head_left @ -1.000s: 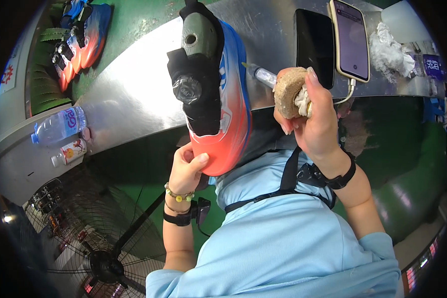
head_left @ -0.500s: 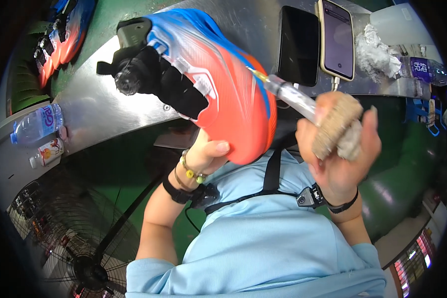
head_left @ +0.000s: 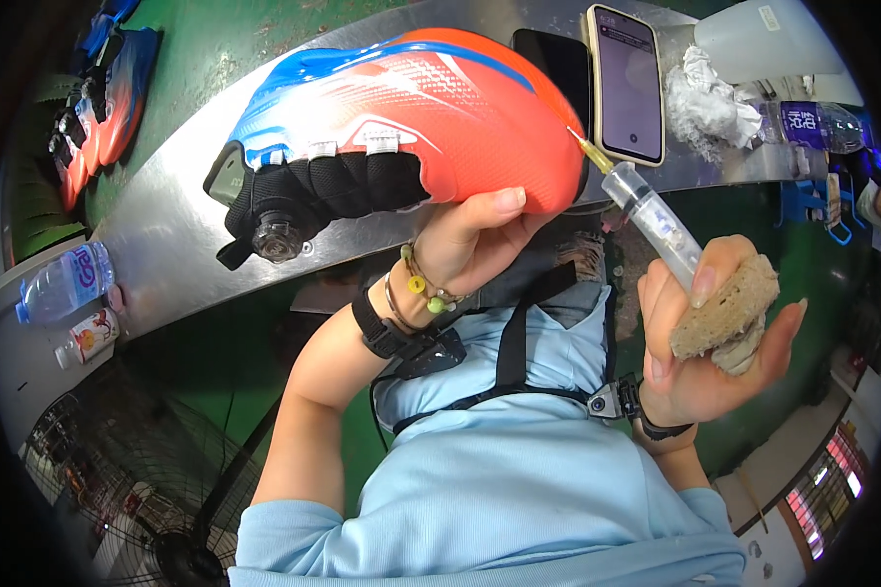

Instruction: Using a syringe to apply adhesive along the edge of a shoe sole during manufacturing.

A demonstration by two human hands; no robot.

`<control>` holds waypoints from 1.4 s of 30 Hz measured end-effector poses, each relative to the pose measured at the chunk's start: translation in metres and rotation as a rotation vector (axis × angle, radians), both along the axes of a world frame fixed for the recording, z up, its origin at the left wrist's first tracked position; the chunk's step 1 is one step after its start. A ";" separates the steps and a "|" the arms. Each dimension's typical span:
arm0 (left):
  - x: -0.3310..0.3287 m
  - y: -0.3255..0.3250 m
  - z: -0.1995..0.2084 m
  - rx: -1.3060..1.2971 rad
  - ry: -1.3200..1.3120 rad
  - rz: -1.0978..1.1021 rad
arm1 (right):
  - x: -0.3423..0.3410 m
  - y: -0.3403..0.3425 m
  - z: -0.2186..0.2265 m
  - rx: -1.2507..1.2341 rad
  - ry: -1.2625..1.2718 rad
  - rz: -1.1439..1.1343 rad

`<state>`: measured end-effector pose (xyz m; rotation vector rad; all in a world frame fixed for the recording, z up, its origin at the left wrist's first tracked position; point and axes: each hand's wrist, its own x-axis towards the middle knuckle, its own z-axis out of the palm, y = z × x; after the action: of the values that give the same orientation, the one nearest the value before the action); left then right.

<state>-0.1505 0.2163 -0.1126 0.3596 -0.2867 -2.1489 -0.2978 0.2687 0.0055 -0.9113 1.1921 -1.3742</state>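
My left hand (head_left: 485, 235) grips the toe end of an orange, white and blue shoe (head_left: 431, 108), thumb on its upper. The shoe lies on its side in the air, black lacing and a round dial facing me, orange-and-blue sole edge turned away. In my right hand (head_left: 705, 333) is a clear syringe (head_left: 664, 230) with a yellowish needle tip, pinched by thumb and fingers. The tip meets or nearly touches the sole edge near the toe. A tan, rough sponge-like block (head_left: 729, 308) and a pale crumpled cloth are tucked into the same palm.
A metal table (head_left: 362, 235) carries a dark phone (head_left: 558, 59), a lit phone (head_left: 626, 88), crumpled white tissue (head_left: 705, 108) and a purple-labelled bottle (head_left: 817, 127). More shoes (head_left: 108, 108) stand at the far left. Two bottles (head_left: 67, 284) and a fan (head_left: 166, 499) are left.
The shoe has turned so its length runs sideways, with the toe moved right. My right hand has shifted right and lower, the syringe tip following the sole edge near the toe.
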 end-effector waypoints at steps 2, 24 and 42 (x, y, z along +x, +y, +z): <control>-0.003 -0.005 0.001 -0.013 0.002 0.007 | -0.002 0.002 0.000 -0.010 0.025 0.000; -0.011 -0.025 0.074 0.322 -0.024 0.223 | 0.002 0.007 -0.032 -0.283 0.004 0.226; 0.003 -0.018 0.085 0.353 -0.106 0.277 | 0.002 -0.007 -0.036 -0.676 0.157 0.165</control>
<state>-0.1471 0.1988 -0.0281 0.6759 0.0839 -1.9048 -0.2958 0.2620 -0.0303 -1.5756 0.7328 -1.6169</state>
